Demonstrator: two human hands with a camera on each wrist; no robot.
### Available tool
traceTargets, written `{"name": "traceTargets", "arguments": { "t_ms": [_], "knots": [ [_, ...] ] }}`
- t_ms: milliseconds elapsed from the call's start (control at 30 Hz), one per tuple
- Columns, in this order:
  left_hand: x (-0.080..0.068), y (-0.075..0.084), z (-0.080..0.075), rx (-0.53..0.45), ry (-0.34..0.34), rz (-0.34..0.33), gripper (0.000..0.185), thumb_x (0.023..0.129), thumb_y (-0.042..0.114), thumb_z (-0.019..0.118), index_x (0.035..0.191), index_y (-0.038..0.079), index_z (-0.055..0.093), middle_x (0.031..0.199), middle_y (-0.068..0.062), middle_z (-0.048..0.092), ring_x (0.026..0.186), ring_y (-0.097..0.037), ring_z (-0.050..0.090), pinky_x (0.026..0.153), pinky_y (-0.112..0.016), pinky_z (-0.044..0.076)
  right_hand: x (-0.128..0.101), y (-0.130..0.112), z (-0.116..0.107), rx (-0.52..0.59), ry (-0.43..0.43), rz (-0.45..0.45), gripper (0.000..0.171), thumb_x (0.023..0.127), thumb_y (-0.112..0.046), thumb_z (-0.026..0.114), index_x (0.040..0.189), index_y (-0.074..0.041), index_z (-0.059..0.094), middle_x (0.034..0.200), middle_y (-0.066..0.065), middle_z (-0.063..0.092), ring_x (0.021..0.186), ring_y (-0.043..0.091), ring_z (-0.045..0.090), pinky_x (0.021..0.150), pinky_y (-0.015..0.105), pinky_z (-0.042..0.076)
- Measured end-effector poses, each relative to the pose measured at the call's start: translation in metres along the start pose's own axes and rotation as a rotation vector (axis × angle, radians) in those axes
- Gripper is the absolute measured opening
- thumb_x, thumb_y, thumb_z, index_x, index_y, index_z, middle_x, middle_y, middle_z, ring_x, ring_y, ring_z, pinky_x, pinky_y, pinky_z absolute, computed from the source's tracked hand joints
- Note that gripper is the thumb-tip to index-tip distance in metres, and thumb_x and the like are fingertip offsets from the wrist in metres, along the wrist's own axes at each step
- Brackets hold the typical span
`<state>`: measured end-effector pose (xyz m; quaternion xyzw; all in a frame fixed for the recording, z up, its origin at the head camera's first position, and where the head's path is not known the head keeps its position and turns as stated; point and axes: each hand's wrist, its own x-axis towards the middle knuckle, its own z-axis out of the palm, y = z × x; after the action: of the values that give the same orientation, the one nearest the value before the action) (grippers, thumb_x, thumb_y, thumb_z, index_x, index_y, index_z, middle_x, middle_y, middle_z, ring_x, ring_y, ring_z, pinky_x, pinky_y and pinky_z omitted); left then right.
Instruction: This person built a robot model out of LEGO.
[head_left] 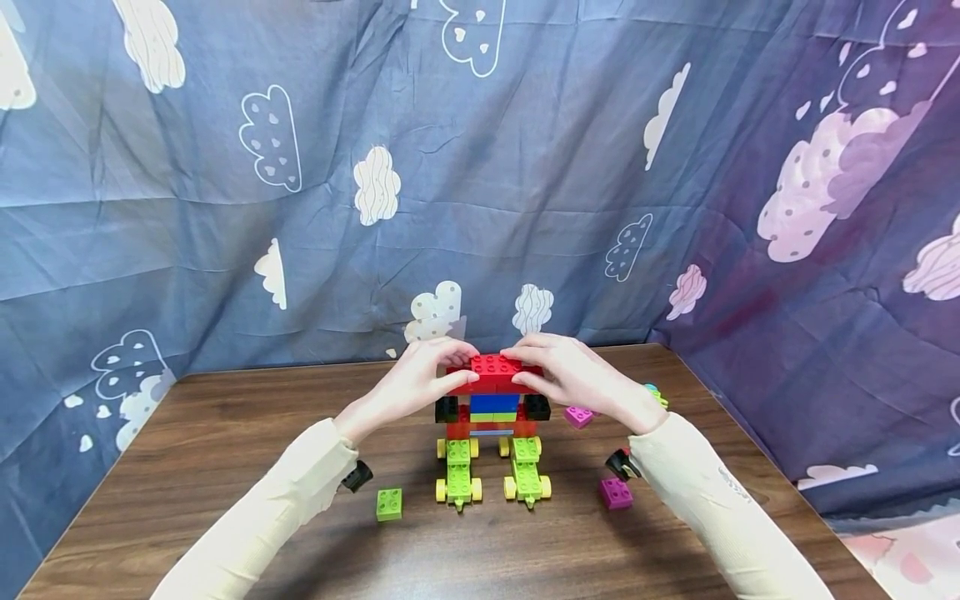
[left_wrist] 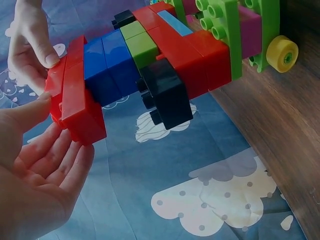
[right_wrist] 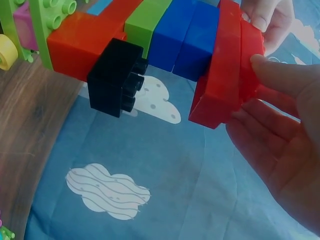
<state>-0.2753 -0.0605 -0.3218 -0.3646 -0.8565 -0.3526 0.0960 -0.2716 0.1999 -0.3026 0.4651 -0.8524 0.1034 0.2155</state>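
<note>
A toy-brick build stands on the table, with a red brick (head_left: 495,365) topping a wide red layer (left_wrist: 86,120). Under that come blue bricks (right_wrist: 185,37), lime bricks (left_wrist: 140,42) and an orange-red layer (right_wrist: 75,45). Black bricks (head_left: 447,409) jut out on both sides. Two lime wheeled bases (head_left: 459,477) with yellow wheels carry it. My left hand (head_left: 427,371) pinches the top red brick's left end between thumb and fingers. At its right end, my right hand (head_left: 570,375) pinches the same brick.
A loose lime brick (head_left: 389,504) lies front left of the build. To the right are a magenta brick (head_left: 616,493) and, farther back, another magenta brick (head_left: 579,416). A small green and blue piece (head_left: 657,395) sits past my right wrist. Cloud-print cloth (head_left: 322,250) hangs behind the table.
</note>
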Motion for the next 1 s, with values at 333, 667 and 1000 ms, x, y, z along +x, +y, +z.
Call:
{"name": "traceTargets", "arguments": {
  "t_ms": [333,667,1000],
  "knots": [
    [-0.0002,-0.001,0.0015,0.012,-0.006,0.006,0.028,0.09,0.021,0.073,0.115,0.008,0.068,0.108,-0.007,0.072,0.094,-0.017,0.067,0.092,-0.034,0.057,-0.0006,-0.0018,0.0024,-0.028,0.023,0.011,0.029,0.088,-0.025,0.075,0.114,-0.012,0.07,0.104,0.0,0.071,0.092,0.013,0.066,0.084,0.033,0.057],
    [0.0,-0.0008,0.0019,0.002,0.013,0.017,0.028,0.09,0.02,0.073,0.114,0.007,0.068,0.105,-0.007,0.072,0.092,-0.018,0.066,0.092,-0.035,0.057,-0.0014,-0.0006,0.002,-0.023,0.029,0.005,0.029,0.087,-0.024,0.076,0.113,-0.012,0.071,0.103,-0.001,0.071,0.091,0.012,0.066,0.083,0.032,0.058],
    [-0.0006,-0.0021,0.0029,-0.024,0.016,0.005,0.03,0.09,0.021,0.073,0.115,0.007,0.068,0.107,-0.007,0.072,0.094,-0.017,0.067,0.094,-0.034,0.057,-0.0007,-0.0004,0.0018,-0.018,0.012,0.04,0.031,0.088,-0.028,0.076,0.114,-0.013,0.071,0.105,-0.002,0.071,0.091,0.011,0.065,0.084,0.031,0.057]
  ]
}}
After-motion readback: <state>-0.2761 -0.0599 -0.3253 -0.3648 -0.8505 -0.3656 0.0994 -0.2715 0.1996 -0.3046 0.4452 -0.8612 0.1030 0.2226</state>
